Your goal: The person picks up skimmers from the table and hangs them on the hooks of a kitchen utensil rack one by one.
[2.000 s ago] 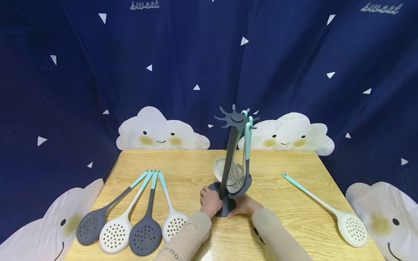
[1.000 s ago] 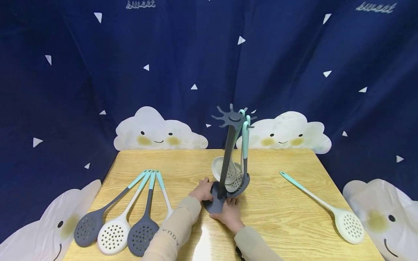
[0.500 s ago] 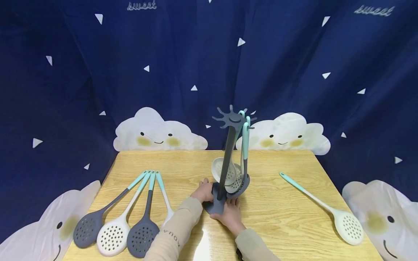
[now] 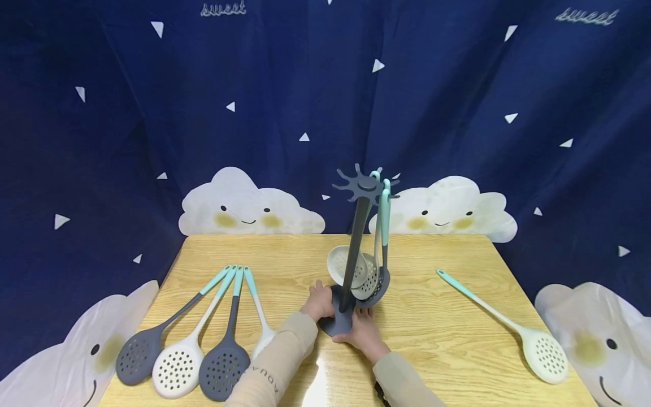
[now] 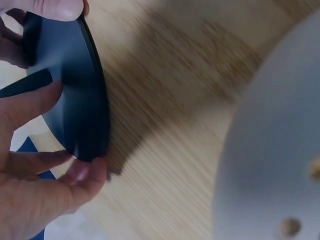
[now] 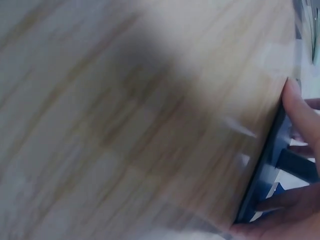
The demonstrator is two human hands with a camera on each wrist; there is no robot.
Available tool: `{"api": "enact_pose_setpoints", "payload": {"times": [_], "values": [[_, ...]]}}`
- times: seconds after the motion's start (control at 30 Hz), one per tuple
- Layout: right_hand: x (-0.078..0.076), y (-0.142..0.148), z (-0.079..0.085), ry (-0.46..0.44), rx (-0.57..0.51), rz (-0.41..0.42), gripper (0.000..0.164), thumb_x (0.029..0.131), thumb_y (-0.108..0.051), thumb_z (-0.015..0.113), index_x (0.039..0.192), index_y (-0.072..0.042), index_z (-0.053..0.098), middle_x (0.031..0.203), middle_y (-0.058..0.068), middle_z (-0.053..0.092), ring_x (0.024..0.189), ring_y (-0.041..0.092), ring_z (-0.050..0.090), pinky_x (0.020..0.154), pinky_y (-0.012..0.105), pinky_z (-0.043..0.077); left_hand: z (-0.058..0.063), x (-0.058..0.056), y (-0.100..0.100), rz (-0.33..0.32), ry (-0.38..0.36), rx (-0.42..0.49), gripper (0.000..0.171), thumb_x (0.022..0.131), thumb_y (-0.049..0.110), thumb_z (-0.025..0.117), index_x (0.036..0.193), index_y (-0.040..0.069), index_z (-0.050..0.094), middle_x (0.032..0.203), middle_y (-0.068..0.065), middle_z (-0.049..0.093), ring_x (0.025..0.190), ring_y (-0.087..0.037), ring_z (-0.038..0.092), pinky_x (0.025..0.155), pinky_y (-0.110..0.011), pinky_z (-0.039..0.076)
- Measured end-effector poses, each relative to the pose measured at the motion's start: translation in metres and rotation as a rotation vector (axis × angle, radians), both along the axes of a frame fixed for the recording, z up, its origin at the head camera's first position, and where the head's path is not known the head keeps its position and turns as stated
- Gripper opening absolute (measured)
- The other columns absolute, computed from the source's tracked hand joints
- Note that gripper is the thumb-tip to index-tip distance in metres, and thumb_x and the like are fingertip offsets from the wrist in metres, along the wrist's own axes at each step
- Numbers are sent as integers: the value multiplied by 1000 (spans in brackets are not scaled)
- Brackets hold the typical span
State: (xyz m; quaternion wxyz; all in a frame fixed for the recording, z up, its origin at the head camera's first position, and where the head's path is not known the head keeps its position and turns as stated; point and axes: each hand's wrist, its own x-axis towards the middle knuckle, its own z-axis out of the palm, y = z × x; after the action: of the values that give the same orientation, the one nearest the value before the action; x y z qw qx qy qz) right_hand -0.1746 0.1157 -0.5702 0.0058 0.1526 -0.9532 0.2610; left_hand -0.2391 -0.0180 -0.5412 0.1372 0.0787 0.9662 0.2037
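Both hands hold the round base of a dark grey utensil stand (image 4: 355,251) on the table. My left hand (image 4: 319,301) grips the base's left edge; the left wrist view shows thumb and fingers pinching the base (image 5: 82,97). At the front right, my right hand (image 4: 365,333) grips the rim, thumb pointing left. From the hooked top (image 4: 365,183) hang utensils with turquoise handles: a pale slotted spoon (image 4: 338,265), a second pale slotted spoon (image 4: 370,282) and a dark grey one (image 4: 385,282). They hang on the stand's right and far side, heads overlapping.
Several slotted skimmers lie fanned at left, including a white one (image 4: 178,368) and a dark grey one (image 4: 224,370); my left sleeve partly covers the rightmost. Another white skimmer (image 4: 545,356) lies at right. Behind the wooden table (image 4: 244,249) hangs a dark blue curtain (image 4: 285,85).
The stand's base has shifted slightly left since the first frame, and my right hand has come round to its front. In the last half second the hanging utensils have swung a little.
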Motion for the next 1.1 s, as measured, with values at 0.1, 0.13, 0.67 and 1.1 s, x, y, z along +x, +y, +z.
{"api": "enact_pose_setpoints", "payload": {"times": [0.1, 0.13, 0.67, 1.1], "values": [[-3, 5, -1, -19, -23, 41, 106, 59, -36, 82, 134, 15, 26, 136, 35, 27, 126, 50, 24, 102, 58, 19, 0, 2, 2, 19, 7, -6, 42, 65, 13, 76, 99, -5, 59, 102, -21, 42, 94, -37, 39, 75, -39, 44], [-5, 7, -1, -29, -30, 53, 108, 59, -36, 81, 135, 15, 24, 138, 35, 25, 127, 49, 23, 102, 58, 18, 1, 2, 2, 29, 7, -4, 41, 66, 13, 76, 98, -6, 59, 101, -21, 42, 93, -37, 39, 73, -39, 44], [-20, 27, -3, -85, 29, 193, 110, 60, -42, 80, 136, 13, 23, 140, 30, 26, 129, 45, 23, 105, 53, 19, -31, -2, 14, 182, 36, 4, 43, 63, 14, 74, 94, -9, 58, 97, -25, 39, 91, -39, 36, 61, -42, 46], [-29, 38, -2, -172, 87, 226, 111, 61, -45, 78, 138, 11, 22, 139, 33, 26, 129, 45, 24, 103, 49, 27, 8, 24, 18, 247, 15, 38, 38, 67, 14, 73, 90, -11, 57, 93, -25, 38, 87, -37, 36, 63, -43, 47]]}}
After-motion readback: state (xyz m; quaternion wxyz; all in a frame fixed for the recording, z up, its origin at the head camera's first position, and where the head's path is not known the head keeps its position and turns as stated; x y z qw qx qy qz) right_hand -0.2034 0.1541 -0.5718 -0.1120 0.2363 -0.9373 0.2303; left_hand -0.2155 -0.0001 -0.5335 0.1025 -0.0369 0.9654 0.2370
